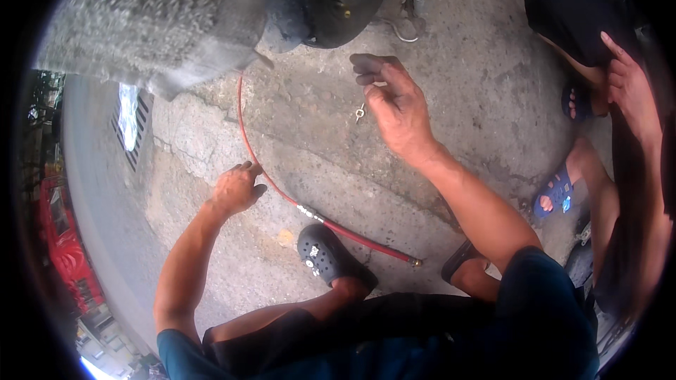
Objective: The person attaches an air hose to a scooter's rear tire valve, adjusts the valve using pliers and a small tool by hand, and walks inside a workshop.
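My left hand (238, 186) hovers at or just beside a thin red hose (278, 190), fingers loosely curved and thumb apart; whether it touches the hose is unclear. The hose runs down to a silver coupling (310, 214) and a thicker section with a brass-coloured end fitting (415, 262). My right hand (391, 105), its fingertips dark with grime, is raised over the concrete with nothing visible in its grasp. Just left of it lies a small metal piece with a ring (360, 113). My dark perforated clog (324, 253) rests beside the hose.
A grey speckled bulky object (141, 14) fills the upper left, beside dark vehicle parts (352, 0) and a metal hook (408, 35). A drain grate (137, 137) and a red vehicle (67, 253) are at left. Another person's hand (627, 84) and blue sandals (553, 193) are at right.
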A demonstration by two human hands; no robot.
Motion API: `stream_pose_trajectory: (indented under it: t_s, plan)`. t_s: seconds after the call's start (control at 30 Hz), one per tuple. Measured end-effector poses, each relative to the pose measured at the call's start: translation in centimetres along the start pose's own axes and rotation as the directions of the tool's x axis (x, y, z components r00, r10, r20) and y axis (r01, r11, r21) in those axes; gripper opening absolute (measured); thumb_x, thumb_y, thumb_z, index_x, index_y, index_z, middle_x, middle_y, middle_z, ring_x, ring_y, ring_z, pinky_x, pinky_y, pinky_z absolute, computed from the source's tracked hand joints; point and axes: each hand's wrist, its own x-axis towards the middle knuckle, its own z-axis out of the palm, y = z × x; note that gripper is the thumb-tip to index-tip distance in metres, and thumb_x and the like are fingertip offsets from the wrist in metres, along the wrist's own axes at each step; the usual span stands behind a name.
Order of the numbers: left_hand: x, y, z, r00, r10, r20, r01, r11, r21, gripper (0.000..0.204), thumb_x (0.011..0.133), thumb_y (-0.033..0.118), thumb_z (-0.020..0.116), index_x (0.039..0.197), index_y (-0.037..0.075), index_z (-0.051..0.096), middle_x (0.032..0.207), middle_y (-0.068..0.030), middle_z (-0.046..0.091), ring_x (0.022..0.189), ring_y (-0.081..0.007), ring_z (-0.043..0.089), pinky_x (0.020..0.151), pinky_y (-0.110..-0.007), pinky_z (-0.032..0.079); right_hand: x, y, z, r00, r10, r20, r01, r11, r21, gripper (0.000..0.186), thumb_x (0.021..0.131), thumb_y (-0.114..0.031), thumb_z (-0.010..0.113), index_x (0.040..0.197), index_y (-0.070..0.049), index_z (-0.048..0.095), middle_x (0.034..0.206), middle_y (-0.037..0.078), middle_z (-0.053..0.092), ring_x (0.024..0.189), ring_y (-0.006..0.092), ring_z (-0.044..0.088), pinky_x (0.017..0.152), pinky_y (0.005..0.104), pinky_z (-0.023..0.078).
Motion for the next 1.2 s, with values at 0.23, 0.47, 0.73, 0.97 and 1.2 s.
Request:
stream_pose_trajectory:
  t_s: [0.23,0.47,0.73,0.97,1.2]
  plan:
    - [0.7,-0.6,-0.1,0.996,0.070,-0.061,-0.069,0.997,0.025,0.034,0.075,0.021,0.067,0.104,0.004,0.058,0.092,-0.0113,0.060,0.091,-0.0295,0.058,0.080,-0.039,0.047,2.7,0.4,0.4,0.901,-0.411,0.136,0.374,0.581,-0.723,0.065,0.074,-0.004,0.055,0.136,-0.012,0.038,0.121,0.019,0.045,0.101,0.0338,0.050,0.080,0.0416,0.046]
    - [0.4,-0.6,-0.5,0.999,0.033,-0.042,-0.032,0.999,0.021,0.035,0.076,0.021,0.066,0.105,0.004,0.057,0.096,-0.0144,0.061,0.095,-0.0321,0.058,0.083,-0.039,0.046,3.6,0.5,0.5,0.905,-0.360,0.226,0.367,0.396,-0.842,0.068,0.072,-0.007,0.057,0.137,-0.009,0.036,0.123,0.020,0.045,0.098,0.0317,0.050,0.076,0.0410,0.044]
    - [0.5,-1.1,0.0,1.000,0.017,-0.016,-0.017,1.000,0.023,0.034,0.076,0.020,0.065,0.106,0.004,0.057,0.101,-0.0163,0.060,0.097,-0.0336,0.057,0.084,-0.040,0.046,3.7,0.9,-0.2,0.915,-0.311,0.255,0.350,0.301,-0.887,0.068,0.072,-0.010,0.059,0.136,-0.009,0.037,0.124,0.017,0.045,0.099,0.0278,0.049,0.078,0.0396,0.040]
    - [0.4,-1.0,-0.2,1.000,0.016,-0.017,-0.016,1.000,0.025,0.035,0.076,0.021,0.065,0.105,0.004,0.057,0.102,-0.0161,0.060,0.098,-0.0333,0.057,0.085,-0.039,0.046,3.1,0.6,-0.6,0.901,-0.330,0.283,0.386,0.310,-0.869,0.067,0.072,-0.011,0.060,0.135,-0.009,0.039,0.121,0.017,0.046,0.100,0.0281,0.048,0.079,0.0398,0.040]
    - [0.4,-0.7,-0.5,1.000,0.002,-0.005,-0.002,0.999,0.034,0.034,0.076,0.021,0.065,0.105,0.004,0.057,0.103,-0.0154,0.060,0.098,-0.0326,0.057,0.086,-0.039,0.046,2.9,0.0,-0.4,0.907,-0.299,0.298,0.393,0.340,-0.854,0.068,0.072,-0.013,0.062,0.135,-0.009,0.038,0.119,0.017,0.046,0.100,0.0295,0.048,0.079,0.0413,0.041]
